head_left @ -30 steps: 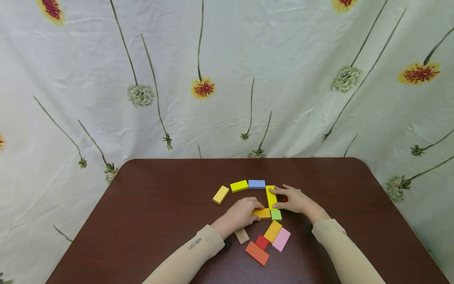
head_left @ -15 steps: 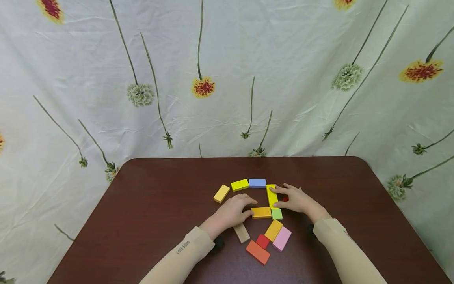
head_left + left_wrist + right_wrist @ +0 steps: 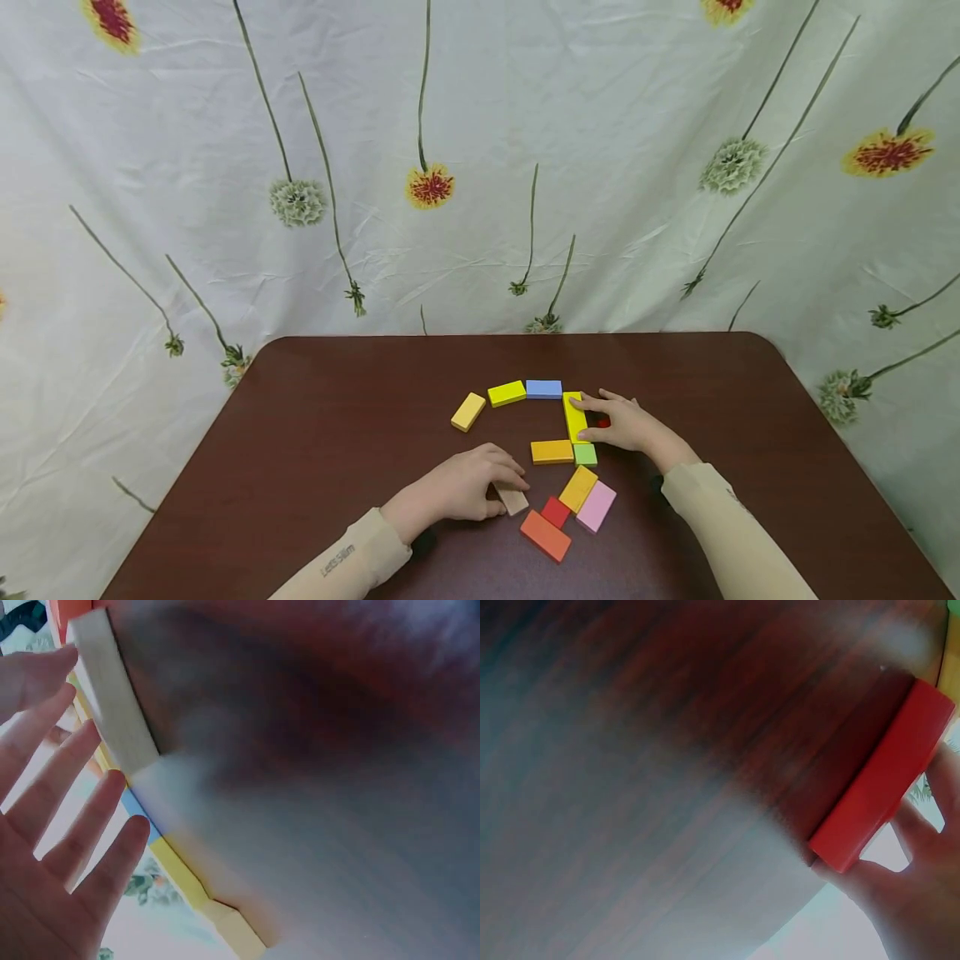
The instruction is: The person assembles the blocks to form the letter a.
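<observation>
My left hand (image 3: 463, 485) reaches over a plain wood block (image 3: 514, 501), its fingertips right at the block's far part and the thumb near its left side. In the left wrist view the fingers are spread and fairly straight beside that pale block (image 3: 112, 694). My right hand (image 3: 628, 423) rests with thumb and forefinger on a long yellow block (image 3: 573, 419). Beneath this hand is a red block (image 3: 885, 776), mostly hidden in the head view. An orange-yellow block (image 3: 552, 452) and a green block (image 3: 585, 455) sit at the yellow block's near end.
Beyond my hands, a blue block (image 3: 543, 389), a bright yellow block (image 3: 506, 393) and a pale yellow block (image 3: 468, 412) form a curve. Closer in lie an amber block (image 3: 578, 489), a pink one (image 3: 596, 507), a small red one (image 3: 555, 512) and an orange-red one (image 3: 545, 536).
My left hand has let go of the orange-yellow block and moved left and nearer, to the plain wood block. The right hand stays at the long yellow block.
</observation>
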A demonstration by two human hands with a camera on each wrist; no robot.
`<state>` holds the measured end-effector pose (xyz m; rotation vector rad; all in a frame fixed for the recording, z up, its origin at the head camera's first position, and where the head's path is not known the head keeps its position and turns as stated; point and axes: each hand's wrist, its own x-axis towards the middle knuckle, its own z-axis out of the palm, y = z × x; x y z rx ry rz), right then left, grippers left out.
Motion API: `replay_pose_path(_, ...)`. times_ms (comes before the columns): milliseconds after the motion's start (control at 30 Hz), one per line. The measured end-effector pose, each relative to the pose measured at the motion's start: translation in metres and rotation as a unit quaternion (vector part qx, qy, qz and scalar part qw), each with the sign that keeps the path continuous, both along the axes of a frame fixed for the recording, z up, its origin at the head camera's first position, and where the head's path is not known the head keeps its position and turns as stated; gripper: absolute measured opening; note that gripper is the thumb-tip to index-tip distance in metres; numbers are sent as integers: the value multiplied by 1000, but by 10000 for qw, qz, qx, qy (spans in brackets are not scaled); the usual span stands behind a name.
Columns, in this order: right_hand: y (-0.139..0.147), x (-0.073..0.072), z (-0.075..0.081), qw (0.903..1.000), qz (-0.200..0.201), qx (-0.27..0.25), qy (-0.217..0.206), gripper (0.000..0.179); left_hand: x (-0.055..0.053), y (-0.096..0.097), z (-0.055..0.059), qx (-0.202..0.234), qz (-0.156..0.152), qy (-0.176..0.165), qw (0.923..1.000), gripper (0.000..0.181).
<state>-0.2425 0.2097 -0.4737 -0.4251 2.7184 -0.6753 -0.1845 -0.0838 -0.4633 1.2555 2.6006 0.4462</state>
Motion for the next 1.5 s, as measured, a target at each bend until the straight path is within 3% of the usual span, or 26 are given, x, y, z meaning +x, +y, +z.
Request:
replay_pose_path(167,2,0,-2,10000,-35,-23,-37,65,3,0,0,-96,-118,168,9997,32)
replay_pose_path(600,2,-2,-2,9999,58,-154,6,63,0,-4,-11,175,150,334,9992,22)
replay_pose_path(900,6,2,2,9993,150,-321,136,67,-15,-1,-18,288,682,466,9962,23)
replay_pose_path(1133,4,-1,-2,9998,-14,-198,29,63,-26,8,-18,276,1088,492,9925,26)
replay_pose_path(1500,3,-2,-4,9999,-2,-155,71,62,-34,20,-16,225,1262,550,9902,26)
